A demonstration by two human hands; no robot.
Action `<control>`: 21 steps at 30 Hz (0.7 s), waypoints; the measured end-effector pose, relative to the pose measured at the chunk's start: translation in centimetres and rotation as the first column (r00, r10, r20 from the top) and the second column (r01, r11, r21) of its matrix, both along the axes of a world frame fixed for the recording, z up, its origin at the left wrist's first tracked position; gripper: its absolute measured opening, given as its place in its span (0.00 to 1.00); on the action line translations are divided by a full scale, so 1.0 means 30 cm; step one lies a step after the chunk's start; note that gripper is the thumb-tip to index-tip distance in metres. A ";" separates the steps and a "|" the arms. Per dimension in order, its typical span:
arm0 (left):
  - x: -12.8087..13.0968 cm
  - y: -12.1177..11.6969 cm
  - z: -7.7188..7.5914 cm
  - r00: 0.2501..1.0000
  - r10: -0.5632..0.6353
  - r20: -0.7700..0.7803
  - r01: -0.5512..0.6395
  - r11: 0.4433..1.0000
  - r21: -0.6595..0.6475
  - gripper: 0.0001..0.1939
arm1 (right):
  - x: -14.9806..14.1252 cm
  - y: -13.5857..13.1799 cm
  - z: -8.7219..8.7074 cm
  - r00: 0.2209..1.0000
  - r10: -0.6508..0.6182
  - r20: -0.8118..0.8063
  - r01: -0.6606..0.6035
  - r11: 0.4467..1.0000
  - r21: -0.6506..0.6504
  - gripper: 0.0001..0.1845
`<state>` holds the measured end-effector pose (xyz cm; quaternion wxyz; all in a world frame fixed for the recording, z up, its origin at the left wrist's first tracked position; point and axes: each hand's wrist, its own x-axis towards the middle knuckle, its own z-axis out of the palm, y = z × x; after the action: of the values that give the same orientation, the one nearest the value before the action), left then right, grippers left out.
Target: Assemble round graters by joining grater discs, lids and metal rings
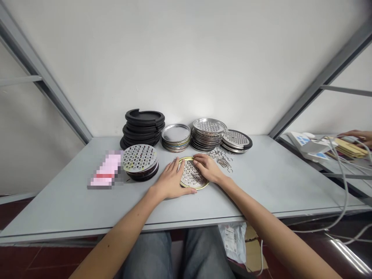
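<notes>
A round metal grater plate point(190, 175) with a gold-coloured rim lies flat near the front of the table. Around its left edge wraps my left hand point(170, 181), the thumb along the near rim and the fingers on the far left side. My right hand point(209, 168) rests on the far right rim, fingers bent over the edge. Just beyond it is a loose heap of small metal rings point(223, 159). To the left of my left hand stands a stack of discs topped by a grater plate point(140, 158).
Along the wall stand black ring-shaped holders point(143, 126), shallow metal lids point(176, 133), stacked rimmed grater plates point(208, 133) and a black-edged grater point(236, 140). A blurred pink item point(107, 170) lies left. Another person's hand point(359, 135) is at the adjoining table, among white cables.
</notes>
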<state>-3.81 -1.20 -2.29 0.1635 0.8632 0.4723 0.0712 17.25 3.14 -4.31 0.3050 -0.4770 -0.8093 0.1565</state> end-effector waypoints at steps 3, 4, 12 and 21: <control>-0.002 -0.001 -0.002 1.000 0.002 0.012 -0.002 1.000 -0.001 0.61 | -0.002 -0.003 0.007 1.000 0.000 0.017 0.000 1.000 0.018 0.20; -0.002 -0.001 -0.003 1.000 0.002 0.016 -0.002 1.000 -0.003 0.61 | -0.002 -0.004 0.009 1.000 0.000 0.016 -0.001 1.000 0.014 0.20; 0.000 -0.004 0.002 1.000 0.008 0.030 -0.007 1.000 -0.008 0.61 | -0.002 -0.014 0.018 1.000 -0.016 -0.011 0.016 0.999 -0.036 0.20; -0.001 -0.005 0.008 0.999 0.008 0.035 -0.009 1.000 0.016 0.60 | -0.015 -0.011 0.010 0.994 -0.078 -0.069 0.076 0.997 -0.033 0.20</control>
<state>-3.85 -1.35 -2.05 0.1642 0.8612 0.4724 0.0907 16.81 2.82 -4.02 0.3319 -0.5068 -0.7764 0.1736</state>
